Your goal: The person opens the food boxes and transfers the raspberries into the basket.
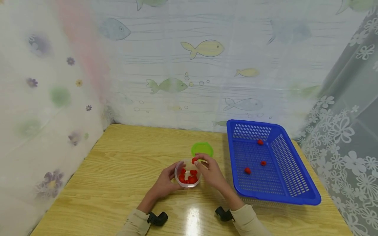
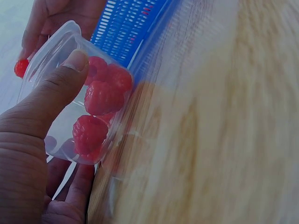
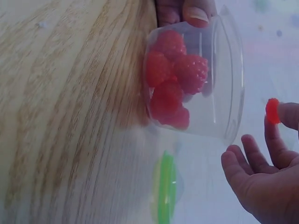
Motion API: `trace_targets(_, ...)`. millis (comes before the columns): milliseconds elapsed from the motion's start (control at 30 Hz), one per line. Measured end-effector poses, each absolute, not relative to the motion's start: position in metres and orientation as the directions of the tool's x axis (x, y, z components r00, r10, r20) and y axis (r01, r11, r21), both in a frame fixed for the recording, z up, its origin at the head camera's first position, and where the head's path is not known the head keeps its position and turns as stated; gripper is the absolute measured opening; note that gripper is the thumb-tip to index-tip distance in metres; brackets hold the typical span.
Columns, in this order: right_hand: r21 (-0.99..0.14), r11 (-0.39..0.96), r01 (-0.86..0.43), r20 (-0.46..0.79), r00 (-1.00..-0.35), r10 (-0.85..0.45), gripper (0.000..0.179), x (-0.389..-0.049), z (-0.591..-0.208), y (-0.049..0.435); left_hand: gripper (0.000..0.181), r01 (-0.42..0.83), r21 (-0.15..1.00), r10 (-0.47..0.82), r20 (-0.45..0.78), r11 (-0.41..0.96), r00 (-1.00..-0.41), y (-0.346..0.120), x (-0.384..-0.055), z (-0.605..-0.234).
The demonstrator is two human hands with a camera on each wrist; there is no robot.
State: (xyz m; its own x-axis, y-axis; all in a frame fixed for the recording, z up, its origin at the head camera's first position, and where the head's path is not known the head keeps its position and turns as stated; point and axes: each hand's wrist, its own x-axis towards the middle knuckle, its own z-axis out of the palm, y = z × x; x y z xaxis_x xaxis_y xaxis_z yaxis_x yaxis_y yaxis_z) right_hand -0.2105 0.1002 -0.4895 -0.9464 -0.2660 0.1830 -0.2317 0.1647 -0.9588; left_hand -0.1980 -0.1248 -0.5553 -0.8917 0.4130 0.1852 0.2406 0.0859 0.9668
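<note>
A clear plastic container stands on the wooden table with several red raspberries inside. My left hand holds it from the left, thumb on the near side and fingers curled round the far side. Between the thumb and a finger of my right hand is a single raspberry, held above the container's rim at its far right. The other fingers of that hand are spread in the right wrist view. Just behind the container, a green lid lies on the table, partly covered by my right hand.
A blue perforated basket stands on the right side of the table, with three raspberries lying apart on its floor. Behind the table hangs a curtain printed with fish; a lace curtain borders the right.
</note>
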Motion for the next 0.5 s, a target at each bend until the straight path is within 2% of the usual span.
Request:
trace_targets(200,-0.972,0.118,-0.204,0.169,-0.953,-0.253,0.022,-0.206,-0.484,0.100,0.090,0.241,0.966,0.415,0.183,0.090,-0.891,-0.124,-0.199,-0.554)
trace_targets(500,-0.966,0.134,-0.221,0.179,-0.947,-0.266,0.022,-0.194,-0.466,0.104,0.090,0.243,0.965,0.415,0.183,0.097,-0.891,-0.125,-0.199,-0.556)
